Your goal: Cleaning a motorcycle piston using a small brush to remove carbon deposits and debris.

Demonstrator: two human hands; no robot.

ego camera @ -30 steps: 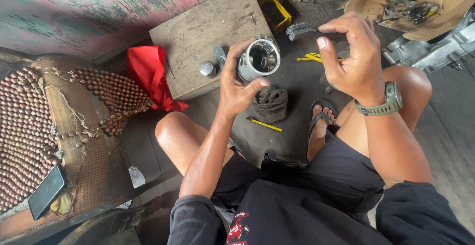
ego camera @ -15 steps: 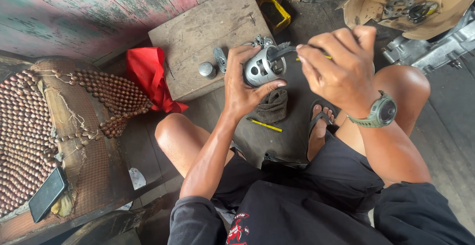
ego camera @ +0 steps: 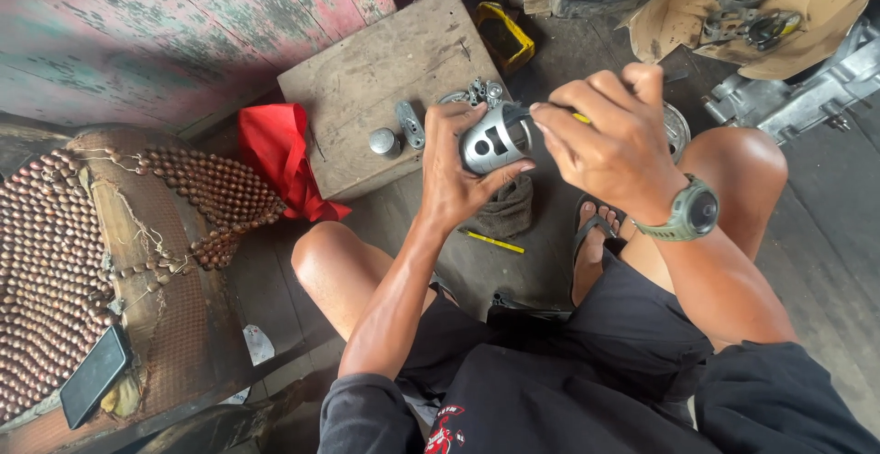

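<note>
Board point(ego camera: 367, 87) lies far left with small metal parts point(ego camera: 396, 133); red cloth point(ego camera: 280, 156) beside it. Left hand point(ego camera: 454, 175) grips metal piston point(ego camera: 495, 140) upright; right hand point(ego camera: 610, 142), fingers curled, closes over its top.

Clearance: bare front of wooden board point(ego camera: 367, 97) open | Obstructions: small metal parts point(ego camera: 394, 133) at board's near edge; red cloth point(ego camera: 280, 156) left; dark rag point(ego camera: 504, 211) below hands; knees flanked both sides

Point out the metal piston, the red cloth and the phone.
metal piston point(ego camera: 493, 140), head view, on its grey side wall.
red cloth point(ego camera: 280, 152), head view, mid-fold.
phone point(ego camera: 94, 376), head view, centre of its dark screen.
</note>
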